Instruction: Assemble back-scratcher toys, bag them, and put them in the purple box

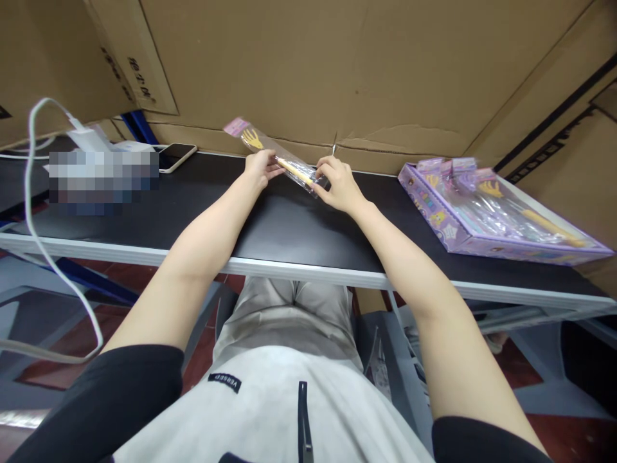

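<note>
Above the dark tabletop is a clear plastic packet point(289, 154) with a pink-purple header, slanting down from upper left to lower right. Inside it lies a yellow hand-shaped stick point(296, 171), like a small back scratcher. My left hand point(261, 168) grips the packet at its middle, thumb and fingers closed around the near edge. At the lower right end, my right hand point(337, 182) has its fingers closed on the packet. A thin, pointed, shiny piece point(334, 145) sticks up behind the right fingers; its kind cannot be made out.
A purple display box point(463, 241) with several similar packets stands on the table point(308, 235) at the right. Farther left are a phone point(176, 156), a white charger point(90, 139) with its looping cable point(29, 186), and a blurred-out patch. Cardboard walls point(328, 64) rise behind.
</note>
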Motion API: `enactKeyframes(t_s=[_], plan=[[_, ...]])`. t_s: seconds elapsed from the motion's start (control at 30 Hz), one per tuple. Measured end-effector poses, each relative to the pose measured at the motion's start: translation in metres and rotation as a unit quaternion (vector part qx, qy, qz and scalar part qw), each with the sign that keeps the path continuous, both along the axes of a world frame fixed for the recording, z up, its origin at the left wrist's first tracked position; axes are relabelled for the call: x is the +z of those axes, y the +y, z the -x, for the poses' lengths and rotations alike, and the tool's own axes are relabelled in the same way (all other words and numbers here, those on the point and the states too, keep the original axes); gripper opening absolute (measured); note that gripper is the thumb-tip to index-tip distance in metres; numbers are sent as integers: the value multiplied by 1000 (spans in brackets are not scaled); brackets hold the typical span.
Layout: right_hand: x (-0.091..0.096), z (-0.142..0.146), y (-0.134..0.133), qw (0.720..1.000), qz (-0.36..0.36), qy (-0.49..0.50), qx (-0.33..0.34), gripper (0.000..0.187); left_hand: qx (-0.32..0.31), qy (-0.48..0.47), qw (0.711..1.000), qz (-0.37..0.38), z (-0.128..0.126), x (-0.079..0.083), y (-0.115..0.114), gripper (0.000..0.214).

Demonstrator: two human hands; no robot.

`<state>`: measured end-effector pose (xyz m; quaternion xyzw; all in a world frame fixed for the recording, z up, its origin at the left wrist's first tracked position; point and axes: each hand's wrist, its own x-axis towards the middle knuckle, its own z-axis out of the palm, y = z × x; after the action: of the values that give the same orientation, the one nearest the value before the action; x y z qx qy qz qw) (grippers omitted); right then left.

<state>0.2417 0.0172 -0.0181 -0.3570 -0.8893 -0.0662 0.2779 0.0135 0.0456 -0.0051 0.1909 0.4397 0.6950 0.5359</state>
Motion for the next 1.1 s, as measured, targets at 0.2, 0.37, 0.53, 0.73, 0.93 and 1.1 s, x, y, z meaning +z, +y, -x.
enactKeyframes(t_s=[0.2, 0.37, 0.53, 0.73, 0.93, 1.1], plan=[[4, 3, -4, 999, 20, -33, -32, 12, -18, 22, 1000, 8, -7, 0, -2, 8], [5, 2, -7, 998, 28, -43, -36, 14, -26, 20, 999, 0, -10, -3, -3, 11], [1, 2, -3, 999, 46, -11, -2, 16, -33, 28, 999, 5, -14, -5, -5, 16], [-4, 4, 1, 994, 90, 57, -8, 38, -50, 61, 997, 12, -24, -5, -10, 12], [-2, 10, -7, 992, 117, -11, -41, 74, -95, 90, 991, -13, -35, -7, -17, 12], [-2, 18, -8, 987, 140, -37, -74, 67, -125, 100, 987, -29, -43, -7, -22, 12]])
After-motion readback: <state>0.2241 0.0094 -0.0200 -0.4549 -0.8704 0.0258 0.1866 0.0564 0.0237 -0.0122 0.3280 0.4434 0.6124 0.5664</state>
